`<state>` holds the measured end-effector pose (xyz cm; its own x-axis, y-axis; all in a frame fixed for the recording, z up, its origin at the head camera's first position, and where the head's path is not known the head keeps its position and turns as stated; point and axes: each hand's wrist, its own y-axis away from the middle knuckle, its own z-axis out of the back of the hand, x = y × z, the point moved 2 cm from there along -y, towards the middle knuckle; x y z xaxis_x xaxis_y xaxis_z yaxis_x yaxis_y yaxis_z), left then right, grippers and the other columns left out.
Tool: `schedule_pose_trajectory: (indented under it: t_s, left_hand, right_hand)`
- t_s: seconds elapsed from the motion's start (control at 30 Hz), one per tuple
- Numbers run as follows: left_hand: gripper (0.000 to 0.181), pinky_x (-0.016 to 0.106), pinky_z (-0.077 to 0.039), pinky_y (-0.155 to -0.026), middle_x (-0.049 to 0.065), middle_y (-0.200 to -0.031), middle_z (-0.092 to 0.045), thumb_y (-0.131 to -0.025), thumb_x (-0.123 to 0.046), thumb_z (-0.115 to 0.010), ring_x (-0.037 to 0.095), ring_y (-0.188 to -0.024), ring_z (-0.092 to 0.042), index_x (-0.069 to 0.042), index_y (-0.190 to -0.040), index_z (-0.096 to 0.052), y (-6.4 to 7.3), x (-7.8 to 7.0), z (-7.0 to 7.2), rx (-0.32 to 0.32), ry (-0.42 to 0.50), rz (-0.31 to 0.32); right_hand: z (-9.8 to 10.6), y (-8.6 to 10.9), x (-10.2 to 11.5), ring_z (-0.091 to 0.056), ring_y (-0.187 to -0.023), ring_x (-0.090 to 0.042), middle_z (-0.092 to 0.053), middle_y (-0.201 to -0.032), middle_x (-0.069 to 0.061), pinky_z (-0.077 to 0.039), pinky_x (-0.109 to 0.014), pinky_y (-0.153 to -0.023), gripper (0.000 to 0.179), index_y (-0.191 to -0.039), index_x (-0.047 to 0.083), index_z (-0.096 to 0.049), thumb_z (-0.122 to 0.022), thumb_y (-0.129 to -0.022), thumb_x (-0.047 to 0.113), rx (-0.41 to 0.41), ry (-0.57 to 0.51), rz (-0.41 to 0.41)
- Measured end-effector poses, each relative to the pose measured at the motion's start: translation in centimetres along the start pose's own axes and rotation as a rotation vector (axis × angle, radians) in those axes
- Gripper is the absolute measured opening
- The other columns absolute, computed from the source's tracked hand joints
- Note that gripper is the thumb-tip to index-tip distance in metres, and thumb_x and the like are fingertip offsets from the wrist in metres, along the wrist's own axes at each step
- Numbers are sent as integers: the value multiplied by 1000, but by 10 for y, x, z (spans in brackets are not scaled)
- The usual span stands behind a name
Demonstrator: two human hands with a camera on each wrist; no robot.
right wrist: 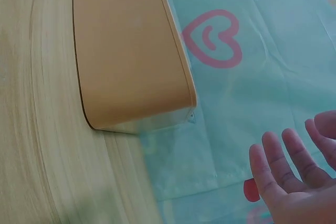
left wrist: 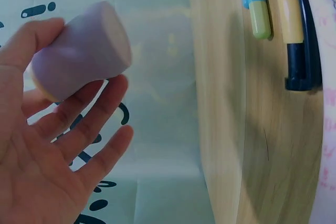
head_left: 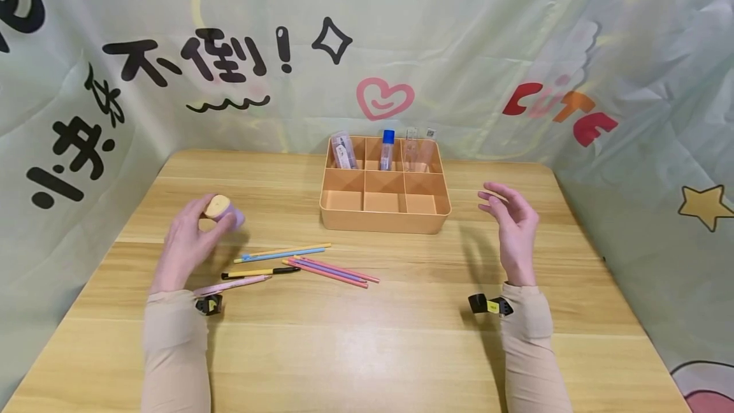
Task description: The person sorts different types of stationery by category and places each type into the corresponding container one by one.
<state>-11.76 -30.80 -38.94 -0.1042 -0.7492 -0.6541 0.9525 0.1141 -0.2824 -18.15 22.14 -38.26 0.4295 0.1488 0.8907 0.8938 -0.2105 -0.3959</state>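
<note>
My left hand [head_left: 188, 239] pinches a small lilac cylinder with a narrowed waist and cream ends [head_left: 218, 207], above the left side of the table. In the left wrist view the thumb and fingertips hold the lilac cylinder [left wrist: 81, 51] around its side, and the lower fingers are spread. Below and right of this hand lie several pens and sticks: a yellow and black pen [head_left: 258, 273], a pink pen [head_left: 237, 285], a blue pen [head_left: 281, 255] and pink and purple sticks [head_left: 329, 271]. My right hand [head_left: 516, 228] hovers at the right with loosely bent fingers, holding nothing.
A tan divided organizer [head_left: 385, 222] stands at the table's back middle. Its back compartments hold a clear packet [head_left: 344, 150], a blue-capped tube [head_left: 387, 150] and clear plastic pieces [head_left: 414, 150]. A printed cloth [head_left: 459, 37] hangs behind the wooden table [head_left: 373, 355].
</note>
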Motion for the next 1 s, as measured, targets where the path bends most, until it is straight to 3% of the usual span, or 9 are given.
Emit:
schedule_pose_trajectory:
  t_s: [0.17,0.27,0.53,0.63,0.77,1.0]
  left_hand:
    - [59,63,-42,-93,31,-126,-61,-96,-29,-69,48,-113,-58,2,-142,-51,-1,-1,-4,-132,-27,-3]
    - [61,55,-44,-88,31,-123,-62,-96,-29,-69,46,-107,-60,4,-143,-50,-2,-3,-6,-186,-39,2]
    - [60,14,-41,-83,29,-124,-63,-91,-24,-75,39,-102,-64,3,-140,-53,-7,-17,-12,-236,2,-3]
    - [62,6,-36,-81,28,-126,-63,-90,-24,-76,38,-101,-64,2,-142,-52,-9,-24,-14,-238,9,-5]
    - [64,10,-37,-82,25,-128,-64,-89,-25,-77,37,-101,-65,-1,-143,-51,-13,-36,-16,-237,12,-11]
    - [57,31,-46,-85,23,-123,-67,-88,-22,-79,38,-99,-65,1,-134,-57,-22,-59,-24,-247,54,-54]
  right_hand:
    - [1,-1,1,-72,-100,-20,-72,-111,-7,-60,-27,-83,29,-121,-20,-57,-57,-99,-2,-4,-10,-1]
    - [1,-1,1,-72,-99,-20,-71,-112,-9,-60,-28,-83,29,-121,-21,-57,-57,-98,-2,-2,-8,-6]
    - [-1,-1,-1,-72,-99,-21,-69,-115,-15,-60,-30,-84,29,-121,-21,-57,-58,-98,-3,-2,-4,-25]
    - [-1,-2,-1,-72,-98,-20,-70,-114,-13,-60,-29,-84,29,-121,-20,-57,-58,-98,-3,-7,0,-32]
    - [-1,-2,-1,-72,-98,-19,-70,-114,-13,-60,-28,-83,29,-121,-20,-57,-58,-98,-2,-8,12,-38]
    - [0,-2,0,-72,-98,-20,-69,-116,-15,-60,-28,-83,29,-122,-19,-58,-58,-98,-2,-5,25,-52]
